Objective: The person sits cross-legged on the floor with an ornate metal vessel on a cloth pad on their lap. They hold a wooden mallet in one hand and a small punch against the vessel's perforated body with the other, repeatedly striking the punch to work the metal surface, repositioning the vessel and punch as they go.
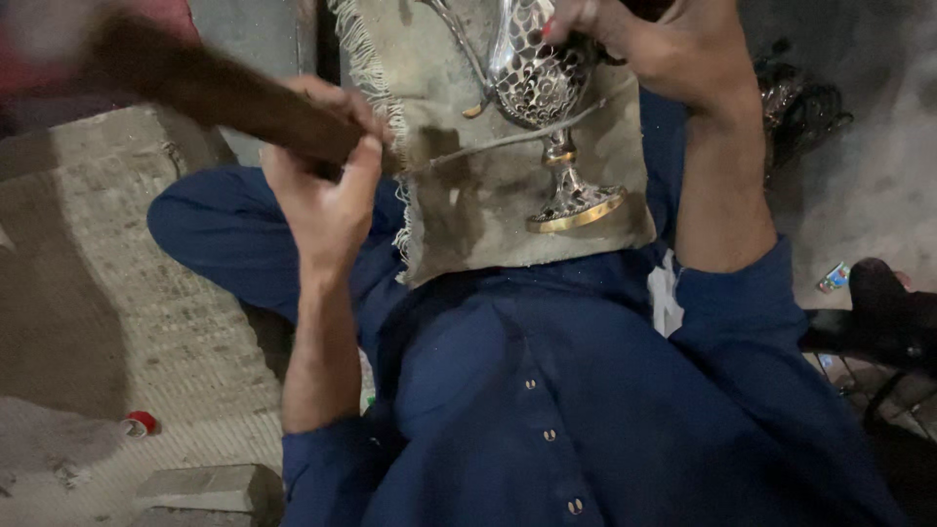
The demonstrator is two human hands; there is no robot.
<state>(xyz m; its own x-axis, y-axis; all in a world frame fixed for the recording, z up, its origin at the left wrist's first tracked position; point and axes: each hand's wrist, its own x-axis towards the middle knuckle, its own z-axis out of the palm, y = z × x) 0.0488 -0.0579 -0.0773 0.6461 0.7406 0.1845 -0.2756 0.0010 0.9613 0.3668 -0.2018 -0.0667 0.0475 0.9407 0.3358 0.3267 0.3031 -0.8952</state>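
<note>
My left hand [327, 181] grips a dark wooden mallet handle [210, 93] that runs up to the left and is blurred. My right hand [664, 44] holds the bowl of a silvery, patterned metal goblet [542, 83] with a gold-rimmed foot [576, 210]. The goblet lies on a dirty beige fringed cloth [459, 210] spread over my lap. A thin metal rod or wire [508, 137] crosses the cloth under the goblet. I sit cross-legged in dark blue clothes.
Concrete floor and a raised slab [117, 273] lie to the left, with a small red and white cap [140, 423] and a brick [205, 488]. Dark metal pieces [800, 102] sit at upper right. A black object [888, 312] lies at the right edge.
</note>
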